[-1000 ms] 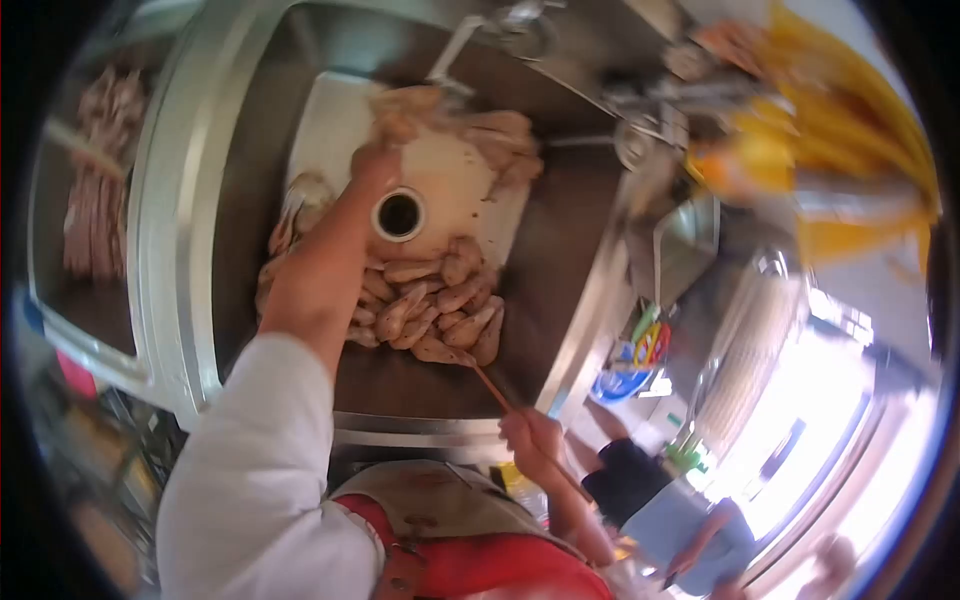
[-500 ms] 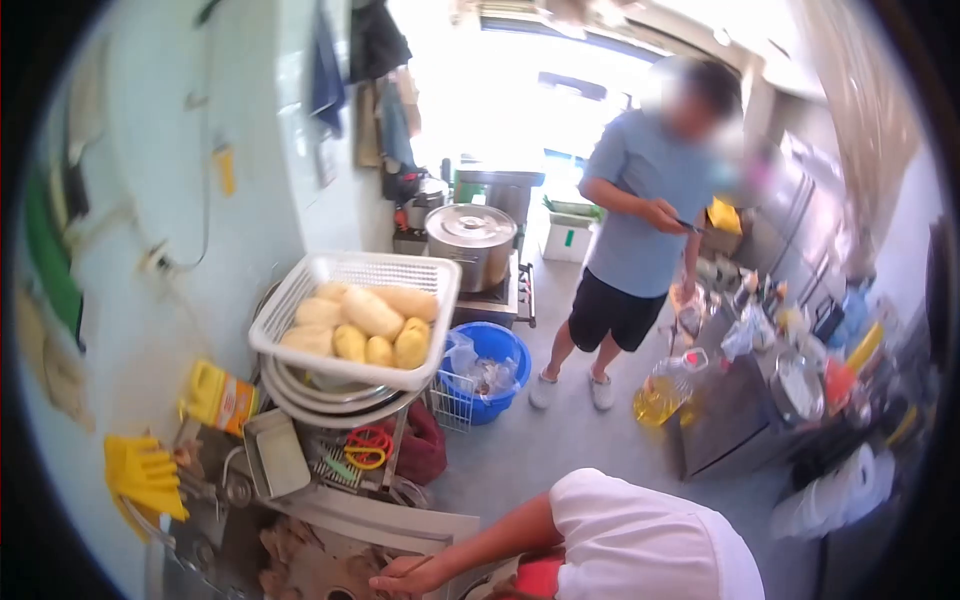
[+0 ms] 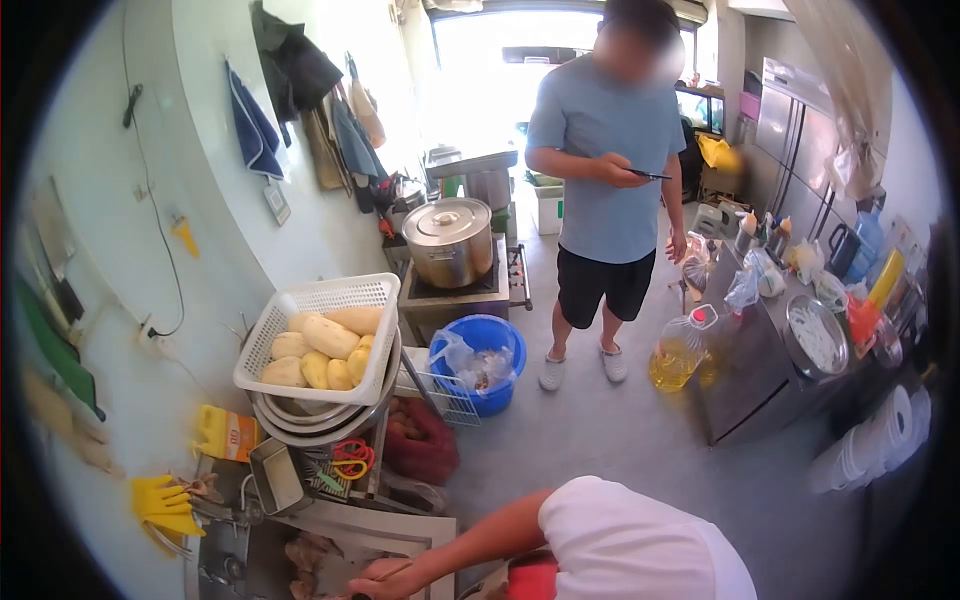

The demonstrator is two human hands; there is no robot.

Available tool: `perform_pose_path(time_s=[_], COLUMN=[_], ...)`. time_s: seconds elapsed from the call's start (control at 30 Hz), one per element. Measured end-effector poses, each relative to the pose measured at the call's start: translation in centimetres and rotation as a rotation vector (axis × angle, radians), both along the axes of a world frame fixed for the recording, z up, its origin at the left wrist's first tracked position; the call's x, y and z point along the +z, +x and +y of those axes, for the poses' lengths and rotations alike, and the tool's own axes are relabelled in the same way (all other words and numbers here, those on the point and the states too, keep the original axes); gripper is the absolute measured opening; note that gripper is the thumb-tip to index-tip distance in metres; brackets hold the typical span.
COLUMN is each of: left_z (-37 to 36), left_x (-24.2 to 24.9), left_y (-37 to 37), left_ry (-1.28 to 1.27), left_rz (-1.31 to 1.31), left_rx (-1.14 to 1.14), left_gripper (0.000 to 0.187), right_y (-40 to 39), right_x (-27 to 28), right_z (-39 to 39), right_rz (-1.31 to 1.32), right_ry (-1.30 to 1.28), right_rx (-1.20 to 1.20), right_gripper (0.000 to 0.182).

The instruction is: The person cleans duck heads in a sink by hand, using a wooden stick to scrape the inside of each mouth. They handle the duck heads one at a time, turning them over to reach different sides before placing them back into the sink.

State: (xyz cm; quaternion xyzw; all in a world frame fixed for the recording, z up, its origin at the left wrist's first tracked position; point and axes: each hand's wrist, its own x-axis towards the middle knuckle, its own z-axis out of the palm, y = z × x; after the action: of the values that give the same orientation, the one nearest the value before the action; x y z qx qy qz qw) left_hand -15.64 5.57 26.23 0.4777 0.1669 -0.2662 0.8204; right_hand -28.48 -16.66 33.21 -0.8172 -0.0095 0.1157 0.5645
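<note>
My right hand point(image 3: 388, 578) is at the bottom edge, over the sink point(image 3: 430, 535), at the end of a bare forearm and a white sleeve. Its fingers are closed around something too small and blurred to make out. Brown scraps point(image 3: 308, 555) lie in the sink to the left of this hand. My left hand is out of the picture. Up and left of the sink, a white basket point(image 3: 262, 375) of peeled, pale yellow vegetables point(image 3: 328, 338) rests on stacked metal bowls point(image 3: 290, 425).
A person point(image 3: 615, 150) in a blue shirt stands ahead holding a phone point(image 3: 648, 175). Near them are a blue bucket point(image 3: 490, 395), an oil bottle point(image 3: 680, 350) and a large pot point(image 3: 448, 240) on a stove. A cluttered counter point(image 3: 760, 390) stands right; yellow gloves point(image 3: 165, 505) hang left.
The view has tilted and shifted, so the standing person and pot appear larger and sharper. My right hand stays low over the sink. The person still holds the phone.
</note>
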Motion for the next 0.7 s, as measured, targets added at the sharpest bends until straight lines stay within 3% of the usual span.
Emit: perform_pose_path(time_s=[0.1,0.2,0.3,0.33,0.37,0.4,0.43,0.5,0.53,0.57,0.63,0.7], left_z=[0.9,2.5,4.5,6.0,7.7,9.3,10.9,12.6,12.0,12.8,13.8,13.7], left_x=[0.0,-0.3,-1.9,-2.7,-3.6,-4.2,-4.5,-4.5,-1.3,-1.0,1.5,2.6], left_y=[0.6,0.6,1.1,1.3,1.3,1.0,0.5,0.4,0.0,0.2,0.1,-0.1], left_ry=[-0.027,-0.044,-0.098,-0.111,-0.122,-0.133,-0.145,-0.148,-0.055,0.073,-0.04,-0.139], left_rz=[0.014,-0.015,-0.047,-0.06,-0.066,-0.073,-0.083,-0.118,-0.149,-0.159,-0.123,-0.142], left_rx=[-0.077,-0.145,-0.206,-0.227,-0.228,-0.239,-0.251,-0.289,-0.27,-0.278,-0.286,-0.33], left_gripper=[0.003,0.005,0.012,0.015,0.017,0.02,0.022,0.027,0.033,0.033,0.045,0.051], right_y=[1.5,-0.8,0.2,0.6,0.5,1.2,0.4,-0.3,-1.2,-1.0,-1.4,-1.1], right_x=[-4.7,-1.0,-3.2,-4.8,-5.4,-5.4,-3.8,-3.3,1.4,0.5,4.7,5.1], right_z=[3.0,5.8,10.3,11.0,11.5,12.7,11.8,12.8,13.7,14.6,16.6,16.4], right_rz=[-0.329,-0.237,-0.389,-0.74,-0.804,-0.595,-0.65,-0.518,-0.411,-0.463,-0.3,-0.252], right_ry=[0.296,0.236,-0.099,-0.491,-0.441,-1.018,-0.71,-0.588,-0.511,-0.205,-0.145,-0.18], right_rx=[0.001,-0.095,0.024,0.117,0.063,0.305,0.269,0.216,0.166,0.005,-0.035,-0.023], right_gripper=[0.053,0.047,0.038,0.026,0.018,0.016,0.011,0.017,0.018,0.014,0.019,0.022])
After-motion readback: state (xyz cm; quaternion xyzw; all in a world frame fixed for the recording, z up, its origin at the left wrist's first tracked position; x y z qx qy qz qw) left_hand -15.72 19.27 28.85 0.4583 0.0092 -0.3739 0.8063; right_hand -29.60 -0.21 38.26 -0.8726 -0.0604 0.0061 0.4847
